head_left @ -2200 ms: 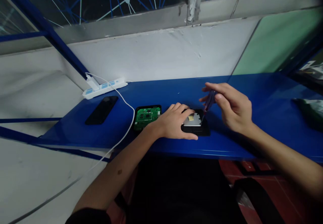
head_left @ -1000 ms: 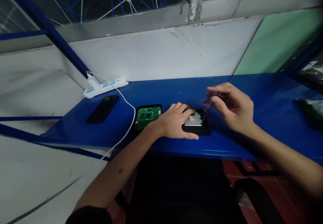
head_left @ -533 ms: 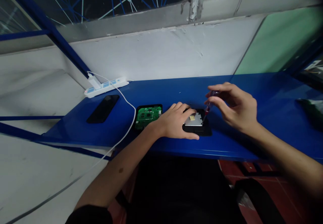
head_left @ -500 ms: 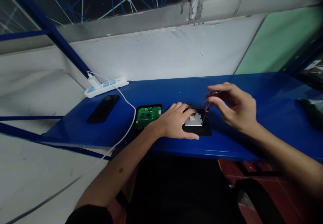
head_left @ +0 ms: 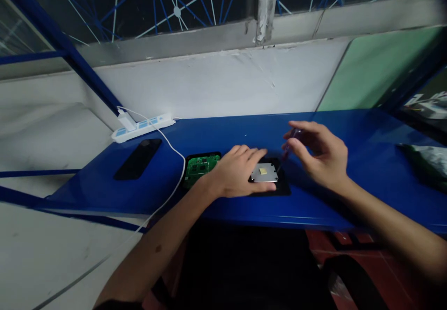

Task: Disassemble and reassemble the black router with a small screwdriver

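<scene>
A screwdriver with a clear purple handle (head_left: 296,134) is pinched between the thumb and fingers of my right hand (head_left: 323,149). Its blurred shaft points down to the right end of a silver metal plate (head_left: 267,176), and I cannot tell whether the tip touches. The plate, with a small yellowish pad (head_left: 262,171) on it, sits in a black plastic casing (head_left: 282,188). Over the casing's left part lies my left hand (head_left: 239,172), fingers stretched and thumb along the near side. Just left of it, a green circuit board (head_left: 199,168) in a black shell is partly covered by my wrist.
A black phone (head_left: 138,159) lies on the blue table (head_left: 223,133) at left. Behind it stands a white power strip (head_left: 143,127) with a plugged-in charger; its white cable (head_left: 179,154) runs past the circuit board. A shiny plastic bag (head_left: 431,161) is at far right.
The camera view has tilted a little, so everything sits lower. My left fingers have drawn slightly back from the plate. My right hand still holds the screwdriver over the plate's right end.
</scene>
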`<state>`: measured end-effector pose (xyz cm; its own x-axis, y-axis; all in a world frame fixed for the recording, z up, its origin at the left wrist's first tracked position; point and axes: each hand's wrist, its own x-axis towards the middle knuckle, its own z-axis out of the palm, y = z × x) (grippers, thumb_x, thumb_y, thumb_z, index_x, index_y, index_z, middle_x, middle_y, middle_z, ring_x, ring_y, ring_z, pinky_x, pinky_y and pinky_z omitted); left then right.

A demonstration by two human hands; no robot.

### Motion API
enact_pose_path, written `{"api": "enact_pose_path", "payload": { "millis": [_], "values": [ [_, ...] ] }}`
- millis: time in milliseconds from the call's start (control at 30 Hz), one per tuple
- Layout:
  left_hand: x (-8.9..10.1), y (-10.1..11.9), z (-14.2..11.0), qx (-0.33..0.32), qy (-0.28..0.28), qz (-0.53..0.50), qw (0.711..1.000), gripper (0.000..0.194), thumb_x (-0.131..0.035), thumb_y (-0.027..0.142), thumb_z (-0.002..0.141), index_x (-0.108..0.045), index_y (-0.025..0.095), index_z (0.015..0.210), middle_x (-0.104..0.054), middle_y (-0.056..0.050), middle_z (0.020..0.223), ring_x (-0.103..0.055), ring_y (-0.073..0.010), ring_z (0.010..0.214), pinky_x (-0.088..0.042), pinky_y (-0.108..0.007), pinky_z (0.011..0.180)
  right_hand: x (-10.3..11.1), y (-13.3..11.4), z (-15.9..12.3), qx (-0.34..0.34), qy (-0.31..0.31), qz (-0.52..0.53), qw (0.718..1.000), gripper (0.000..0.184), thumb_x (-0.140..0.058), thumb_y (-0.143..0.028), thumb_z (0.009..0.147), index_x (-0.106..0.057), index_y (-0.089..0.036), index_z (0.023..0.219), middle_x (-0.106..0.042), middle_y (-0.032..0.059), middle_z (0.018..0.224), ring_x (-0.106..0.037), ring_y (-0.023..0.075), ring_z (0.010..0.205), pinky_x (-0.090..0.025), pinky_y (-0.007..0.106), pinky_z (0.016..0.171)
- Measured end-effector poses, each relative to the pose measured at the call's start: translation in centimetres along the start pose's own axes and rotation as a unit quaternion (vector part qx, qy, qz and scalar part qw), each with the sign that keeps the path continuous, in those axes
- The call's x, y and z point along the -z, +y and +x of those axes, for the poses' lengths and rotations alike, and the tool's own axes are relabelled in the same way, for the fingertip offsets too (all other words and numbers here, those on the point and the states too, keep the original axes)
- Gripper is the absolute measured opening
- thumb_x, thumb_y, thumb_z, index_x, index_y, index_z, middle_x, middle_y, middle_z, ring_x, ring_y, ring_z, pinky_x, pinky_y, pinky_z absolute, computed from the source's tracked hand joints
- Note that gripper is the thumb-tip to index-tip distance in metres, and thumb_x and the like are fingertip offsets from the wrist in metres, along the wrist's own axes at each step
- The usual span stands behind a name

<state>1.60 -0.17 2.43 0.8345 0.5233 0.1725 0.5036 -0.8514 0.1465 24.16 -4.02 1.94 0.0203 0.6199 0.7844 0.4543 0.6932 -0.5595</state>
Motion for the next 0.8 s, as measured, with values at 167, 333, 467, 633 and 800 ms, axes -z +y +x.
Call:
{"api": "enact_pose_path", "payload": {
  "millis": [167, 333, 467, 633, 800],
  "values": [
    [2.9, -3.6, -0.4, 0.082, 0.083, 0.002, 0.993, 0.056, -0.022, 0.057, 0.105, -0.053, 0.020, 0.134, -0.060, -0.008, 0.136, -0.051, -0.0267, 0.125, -0.037, -0.045, 0.105, -0.4, 1.7, 1.9, -0.025, 0.057, 0.032, 0.998, 0.032, -0.070, -0.027, 0.089, -0.064, -0.032, 0.120, -0.073, 0.0029, 0.097, -0.073, 0.0191, 0.075, -0.064, 0.038, 0.067],
    [2.5, -6.2, -0.8, 0.105, 0.106, 0.015, 0.989, 0.050, -0.027, 0.053, 0.105, -0.060, 0.019, 0.122, -0.067, -0.007, 0.123, -0.056, -0.0258, 0.113, -0.040, -0.043, 0.099, -2.7, 3.1, 3.8, -0.027, 0.006, 0.043, 0.999, 0.029, -0.067, -0.034, 0.091, -0.060, -0.030, 0.119, -0.071, 0.0024, 0.095, -0.074, 0.0181, 0.074, -0.065, 0.036, 0.067],
    [1.8, -6.6, -1.1, 0.105, 0.115, 0.011, 0.988, 0.052, -0.024, 0.054, 0.105, -0.062, 0.022, 0.118, -0.070, -0.006, 0.117, -0.057, -0.0253, 0.107, -0.041, -0.041, 0.095, -4.4, 3.5, 3.6, -0.047, 0.005, 0.035, 0.998, 0.030, -0.067, -0.034, 0.091, -0.060, -0.027, 0.119, -0.070, 0.0017, 0.096, -0.073, 0.0152, 0.074, -0.064, 0.031, 0.067],
    [2.0, -6.4, -1.3, 0.093, 0.111, -0.001, 0.989, 0.055, -0.023, 0.055, 0.105, -0.062, 0.019, 0.121, -0.069, -0.007, 0.116, -0.056, -0.0262, 0.108, -0.040, -0.041, 0.094, -4.8, 3.7, 2.8, -0.080, 0.000, 0.042, 0.996, 0.030, -0.071, -0.032, 0.088, -0.062, -0.027, 0.116, -0.071, 0.0021, 0.096, -0.074, 0.0162, 0.075, -0.064, 0.031, 0.068],
    [2.2, -6.0, -1.4, 0.083, 0.103, 0.003, 0.991, 0.058, -0.021, 0.056, 0.106, -0.062, 0.018, 0.121, -0.070, -0.007, 0.113, -0.055, -0.0260, 0.107, -0.039, -0.040, 0.095, -4.7, 3.8, 2.7, -0.094, 0.003, 0.048, 0.994, 0.029, -0.073, -0.034, 0.086, -0.063, -0.029, 0.114, -0.071, 0.0024, 0.096, -0.074, 0.0185, 0.078, -0.065, 0.034, 0.068]
  ]
}}
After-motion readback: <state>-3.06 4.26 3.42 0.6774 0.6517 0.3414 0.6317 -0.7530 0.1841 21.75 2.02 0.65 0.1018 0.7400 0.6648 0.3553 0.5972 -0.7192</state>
